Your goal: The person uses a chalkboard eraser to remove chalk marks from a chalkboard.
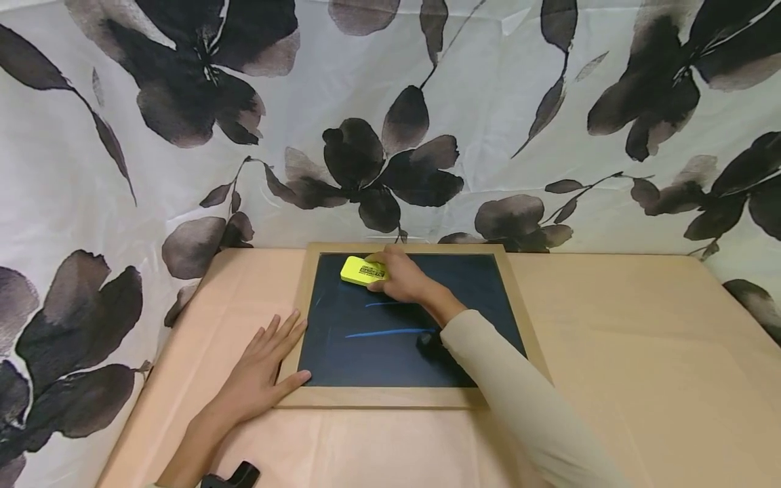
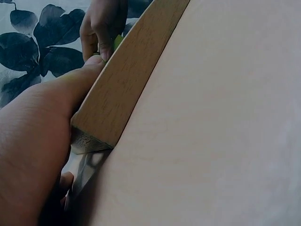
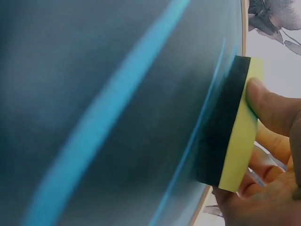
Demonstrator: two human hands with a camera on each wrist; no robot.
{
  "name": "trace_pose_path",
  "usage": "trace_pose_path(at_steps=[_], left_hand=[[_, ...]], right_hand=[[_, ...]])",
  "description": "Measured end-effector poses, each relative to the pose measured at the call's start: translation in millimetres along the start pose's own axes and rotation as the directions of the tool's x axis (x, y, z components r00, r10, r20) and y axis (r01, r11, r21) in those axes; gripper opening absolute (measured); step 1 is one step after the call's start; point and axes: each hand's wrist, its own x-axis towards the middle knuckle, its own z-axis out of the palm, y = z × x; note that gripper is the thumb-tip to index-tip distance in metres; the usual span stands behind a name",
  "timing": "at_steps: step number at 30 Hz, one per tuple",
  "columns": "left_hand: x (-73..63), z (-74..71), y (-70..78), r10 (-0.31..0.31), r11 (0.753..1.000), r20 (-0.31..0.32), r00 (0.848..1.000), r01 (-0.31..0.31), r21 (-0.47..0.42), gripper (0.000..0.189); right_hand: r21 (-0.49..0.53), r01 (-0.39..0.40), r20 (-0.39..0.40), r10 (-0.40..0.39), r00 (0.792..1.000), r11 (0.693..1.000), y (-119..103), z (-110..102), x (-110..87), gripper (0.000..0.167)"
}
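Note:
A small chalkboard (image 1: 378, 362) with a wooden frame lies on the table. Blue chalk lines (image 1: 390, 332) run across its dark face. My right hand (image 1: 404, 274) grips a yellow eraser (image 1: 360, 270) at the upper part of the board. In the right wrist view the eraser (image 3: 237, 136) shows a black pad facing the board, with thumb and fingers on its yellow side. My left hand (image 1: 262, 373) lies with fingers spread on the frame's left side, thumb at the lower left corner. In the left wrist view, that thumb rests along the wooden frame (image 2: 115, 89).
The table (image 1: 641, 352) has a light wood-toned surface on both sides of the board. Behind it hangs a white cloth with dark flowers (image 1: 488, 81). A black device (image 1: 234, 476) sits at my left wrist, and another black one (image 1: 430, 344) under my right wrist.

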Motion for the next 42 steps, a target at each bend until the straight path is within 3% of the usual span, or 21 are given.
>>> trace_pose_path(at_steps=[9,12,18,25,30,42], left_hand=[[1.0,-3.2,2.8,0.001,1.0,-0.014,1.0,-0.001,-0.002,0.079],[-0.9,-1.9,3.7,-0.004,1.0,-0.007,1.0,0.004,-0.009,0.078],[-5.2,5.8,4.2,-0.006,1.0,-0.008,1.0,0.005,-0.021,0.078],[-4.2,2.0,5.7,0.004,1.0,-0.012,1.0,-0.004,-0.018,0.078],[-3.8,-1.6,4.6,-0.003,1.0,-0.013,1.0,0.003,-0.008,0.078],[-3.3,1.5,5.0,0.004,1.0,-0.014,1.0,-0.004,-0.007,0.079]], right_hand=[[0.041,0.059,0.071,-0.061,0.996,0.997,-1.6,-10.2,-7.2,0.052],[0.054,0.045,0.075,-0.049,0.996,0.998,3.6,-9.6,-14.4,0.053],[0.049,-0.059,0.018,0.058,0.998,0.997,28.7,-27.1,-43.0,0.057],[-0.008,-0.122,-0.072,0.121,0.99,0.993,65.1,-59.2,-101.7,0.057],[-0.007,-0.161,-0.095,0.16,0.983,0.987,81.5,-63.0,-132.1,0.059],[0.007,-0.188,-0.178,0.186,0.966,0.982,93.3,-55.7,-144.5,0.061]])
